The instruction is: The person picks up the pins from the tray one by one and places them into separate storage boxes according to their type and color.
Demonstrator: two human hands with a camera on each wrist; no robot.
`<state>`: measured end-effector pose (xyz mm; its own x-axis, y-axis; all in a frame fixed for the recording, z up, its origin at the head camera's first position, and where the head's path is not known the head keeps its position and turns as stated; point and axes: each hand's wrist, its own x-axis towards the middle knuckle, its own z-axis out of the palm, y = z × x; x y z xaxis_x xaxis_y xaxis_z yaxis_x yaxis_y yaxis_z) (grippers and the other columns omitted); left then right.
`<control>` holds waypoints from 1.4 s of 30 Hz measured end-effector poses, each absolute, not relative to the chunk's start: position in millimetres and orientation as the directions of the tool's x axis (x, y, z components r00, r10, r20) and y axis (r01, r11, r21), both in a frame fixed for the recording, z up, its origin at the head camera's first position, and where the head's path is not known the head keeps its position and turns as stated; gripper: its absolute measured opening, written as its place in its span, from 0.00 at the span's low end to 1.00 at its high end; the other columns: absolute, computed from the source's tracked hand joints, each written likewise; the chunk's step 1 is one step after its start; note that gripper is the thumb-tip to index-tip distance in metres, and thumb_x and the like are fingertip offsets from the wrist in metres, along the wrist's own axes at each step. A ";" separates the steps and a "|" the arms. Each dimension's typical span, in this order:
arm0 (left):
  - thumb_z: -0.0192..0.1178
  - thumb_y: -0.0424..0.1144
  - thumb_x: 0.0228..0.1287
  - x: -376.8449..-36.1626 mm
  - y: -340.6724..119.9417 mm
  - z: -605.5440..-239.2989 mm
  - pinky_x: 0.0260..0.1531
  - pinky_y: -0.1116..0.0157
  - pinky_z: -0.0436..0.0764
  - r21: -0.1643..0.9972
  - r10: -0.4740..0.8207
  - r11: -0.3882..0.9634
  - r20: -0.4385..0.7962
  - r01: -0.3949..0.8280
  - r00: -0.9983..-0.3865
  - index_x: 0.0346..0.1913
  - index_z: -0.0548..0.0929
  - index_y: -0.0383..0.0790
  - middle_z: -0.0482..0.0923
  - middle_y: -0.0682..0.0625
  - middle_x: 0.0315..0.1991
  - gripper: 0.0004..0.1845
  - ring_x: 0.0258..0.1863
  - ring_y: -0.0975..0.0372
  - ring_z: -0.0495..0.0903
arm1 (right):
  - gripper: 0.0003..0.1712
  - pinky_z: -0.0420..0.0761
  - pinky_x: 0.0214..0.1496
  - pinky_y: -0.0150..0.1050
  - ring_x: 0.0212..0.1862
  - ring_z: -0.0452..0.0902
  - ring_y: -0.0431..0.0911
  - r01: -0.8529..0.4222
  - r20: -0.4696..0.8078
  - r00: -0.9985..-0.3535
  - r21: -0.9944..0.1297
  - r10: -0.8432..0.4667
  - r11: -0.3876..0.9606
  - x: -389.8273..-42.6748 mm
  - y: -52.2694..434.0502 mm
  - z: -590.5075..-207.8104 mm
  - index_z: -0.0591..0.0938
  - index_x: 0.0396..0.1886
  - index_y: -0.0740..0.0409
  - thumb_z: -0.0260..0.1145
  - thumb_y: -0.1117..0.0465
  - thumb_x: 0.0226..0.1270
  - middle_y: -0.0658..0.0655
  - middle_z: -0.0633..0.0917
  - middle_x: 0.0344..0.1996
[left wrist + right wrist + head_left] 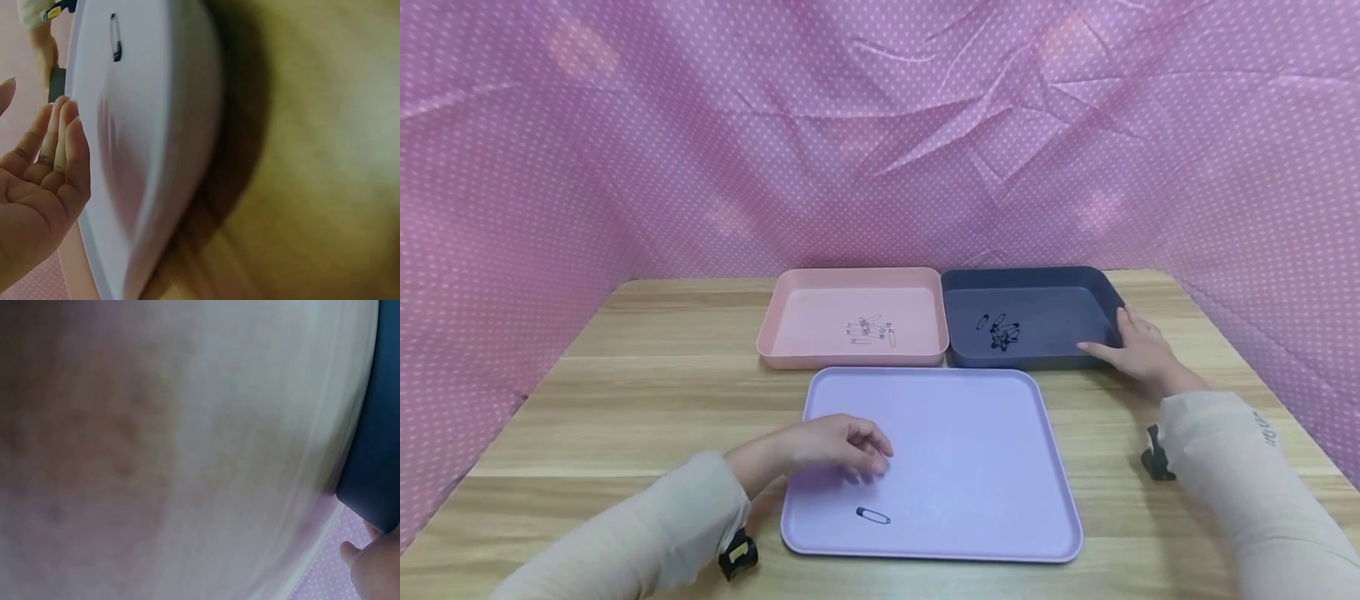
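Note:
My left hand (pixel 838 446) hovers over the lavender tray (pixel 970 467), fingers loosely bent with nothing in them. In the left wrist view its palm and fingers (pixel 78 147) show beside the tray. One safety pin (pixel 873 516) with a black clasp lies on this tray, nearer me than the hand. My right hand (pixel 1138 346) rests at the near right corner of the dark blue tray (pixel 1037 362), its thumb stretched along the near rim and its fingers at the right wall. Inside that tray lies a cluster of black safety pins (pixel 1003 335).
A pink tray (pixel 790 342) holding several silver safety pins (pixel 867 328) stands left of the dark blue tray, against it. Both are just behind the lavender tray on the wooden table (pixel 685 400). Pink dotted cloth (pixel 850 150) hangs at the back and sides.

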<state>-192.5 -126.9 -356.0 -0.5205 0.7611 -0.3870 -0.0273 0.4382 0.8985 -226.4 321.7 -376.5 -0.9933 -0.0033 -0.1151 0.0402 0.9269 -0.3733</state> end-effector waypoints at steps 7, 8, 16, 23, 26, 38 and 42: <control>0.59 0.34 0.50 -184.5 -134.8 -362.0 0.31 0.65 0.76 0.873 0.734 0.488 -0.412 -0.003 -0.540 0.40 0.76 0.33 0.76 0.50 0.30 0.13 0.28 0.63 0.74 | 0.58 0.38 0.56 0.62 0.59 0.31 0.71 0.041 -0.113 -0.994 -0.376 -0.002 0.926 -226.3 321.2 -377.1 0.35 0.59 0.80 0.49 0.36 0.56 0.78 0.34 0.59; 0.60 0.33 0.50 -183.9 -135.5 -363.2 0.31 0.66 0.75 0.873 0.738 0.488 -0.408 0.008 -0.538 0.40 0.76 0.33 0.76 0.50 0.30 0.13 0.28 0.63 0.74 | 0.58 0.38 0.56 0.62 0.59 0.31 0.71 0.041 -0.114 -0.994 -0.377 -0.002 0.925 -226.4 321.5 -377.3 0.35 0.59 0.80 0.49 0.36 0.56 0.78 0.34 0.59; 0.61 0.29 0.47 -182.8 -141.6 -370.0 0.31 0.71 0.73 0.858 0.784 0.485 -0.341 0.169 -0.518 0.35 0.79 0.37 0.77 0.52 0.29 0.10 0.29 0.64 0.74 | 0.58 0.39 0.57 0.61 0.59 0.32 0.71 0.031 -0.098 -0.995 -0.376 -0.007 0.926 -226.9 323.2 -378.2 0.35 0.59 0.80 0.50 0.36 0.56 0.79 0.36 0.59; 0.64 0.30 0.44 -181.2 -146.4 -372.9 0.32 0.72 0.72 0.829 0.825 0.474 -0.302 0.296 -0.477 0.32 0.80 0.40 0.73 0.55 0.26 0.09 0.28 0.67 0.72 | 0.57 0.39 0.57 0.61 0.59 0.32 0.71 0.024 -0.089 -0.996 -0.379 -0.010 0.925 -226.5 320.6 -378.1 0.36 0.59 0.80 0.50 0.37 0.56 0.79 0.36 0.59; 0.65 0.32 0.42 -179.9 -145.3 -373.7 0.32 0.73 0.72 0.799 0.844 0.463 -0.264 0.384 -0.468 0.29 0.80 0.42 0.71 0.56 0.26 0.08 0.28 0.69 0.71 | 0.58 0.38 0.57 0.61 0.59 0.32 0.71 0.031 -0.099 -0.995 -0.388 -0.008 0.921 -226.7 320.1 -378.6 0.35 0.59 0.80 0.50 0.36 0.56 0.78 0.35 0.59; 0.65 0.30 0.40 -175.9 -141.7 -376.3 0.29 0.75 0.70 0.753 0.856 0.453 -0.217 0.477 -0.470 0.22 0.80 0.43 0.64 0.58 0.23 0.06 0.25 0.72 0.68 | 0.58 0.38 0.56 0.62 0.59 0.30 0.71 0.033 -0.104 -0.994 -0.395 -0.009 0.918 -227.3 322.2 -377.8 0.34 0.59 0.79 0.50 0.36 0.56 0.77 0.34 0.59; 0.65 0.30 0.42 -177.0 -141.3 -375.6 0.29 0.74 0.71 0.775 0.838 0.466 -0.232 0.427 -0.494 0.22 0.80 0.42 0.67 0.58 0.23 0.05 0.25 0.71 0.69 | 0.58 0.38 0.56 0.62 0.59 0.31 0.71 0.032 -0.102 -0.995 -0.391 -0.009 0.920 -226.3 322.1 -376.7 0.34 0.59 0.79 0.50 0.36 0.56 0.78 0.34 0.59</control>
